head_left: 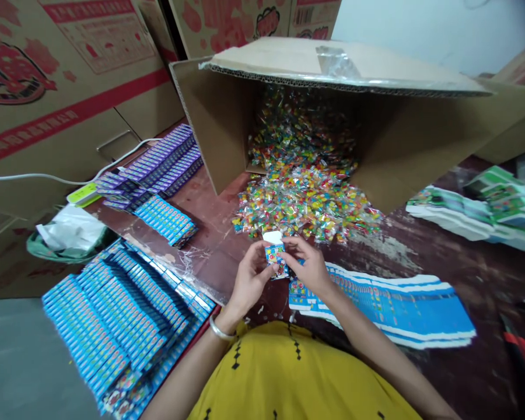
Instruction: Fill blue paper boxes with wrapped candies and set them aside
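Between my two hands, in front of my body, is a small blue candy box (276, 259) with its white top flap (272, 236) standing up. My left hand (252, 277) grips the box's left side, thumb across its front. On the other side my right hand (308, 265) pinches the box near its upper right edge. Just beyond lies a heap of clear candy packets (306, 201) with many-coloured sweets, spilling from a large cardboard box (420, 134) on its side. Flat blue box blanks (402, 309) are fanned out beneath and beside my right forearm.
Stacked blue boxes (109, 326) fill a tray at the left. A short blue row (166, 219) and purple boxes (157, 163) lie behind them. Green-and-white cartons (503, 204) sit at the right. A white cable (39, 177) runs along the left, near a plastic bag (72, 230).
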Available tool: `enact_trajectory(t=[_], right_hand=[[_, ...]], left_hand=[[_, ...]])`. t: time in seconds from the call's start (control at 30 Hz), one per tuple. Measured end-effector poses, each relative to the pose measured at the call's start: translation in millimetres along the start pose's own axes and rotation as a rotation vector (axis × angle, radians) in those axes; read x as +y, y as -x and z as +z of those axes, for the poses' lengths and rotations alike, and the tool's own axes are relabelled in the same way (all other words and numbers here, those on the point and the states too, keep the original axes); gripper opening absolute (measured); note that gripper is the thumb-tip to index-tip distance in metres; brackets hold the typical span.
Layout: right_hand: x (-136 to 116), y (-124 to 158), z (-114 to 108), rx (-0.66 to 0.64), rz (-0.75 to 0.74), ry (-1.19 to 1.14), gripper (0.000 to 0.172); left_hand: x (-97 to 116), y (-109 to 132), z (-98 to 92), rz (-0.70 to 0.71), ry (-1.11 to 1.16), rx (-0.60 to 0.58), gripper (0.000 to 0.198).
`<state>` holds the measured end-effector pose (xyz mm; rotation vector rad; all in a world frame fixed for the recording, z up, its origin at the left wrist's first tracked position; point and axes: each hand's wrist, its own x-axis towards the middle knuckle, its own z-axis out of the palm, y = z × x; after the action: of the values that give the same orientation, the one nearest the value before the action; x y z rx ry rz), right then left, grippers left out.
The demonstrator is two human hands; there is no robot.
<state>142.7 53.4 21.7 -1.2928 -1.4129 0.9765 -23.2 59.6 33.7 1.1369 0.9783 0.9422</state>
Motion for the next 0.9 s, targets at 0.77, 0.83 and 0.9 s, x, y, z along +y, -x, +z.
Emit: enact_trajectory(t=[0.77, 0.83, 0.9], right_hand=[[0, -27, -1, -0.182, 0.198, -0.287, 0.028], [0, -30, -3, -0.203, 0.221, -0.295, 0.027], [0, -32, -4, -0.208, 0.227, -0.317, 0.026]], left_hand=[[-4, 5, -5.6, 0.005, -0.135, 0.051, 0.042], [0, 6, -8.5, 0.01, -0.138, 0.009, 0.042], [2, 6, -9.8, 0.015, -0.129, -0.031, 0.043]])
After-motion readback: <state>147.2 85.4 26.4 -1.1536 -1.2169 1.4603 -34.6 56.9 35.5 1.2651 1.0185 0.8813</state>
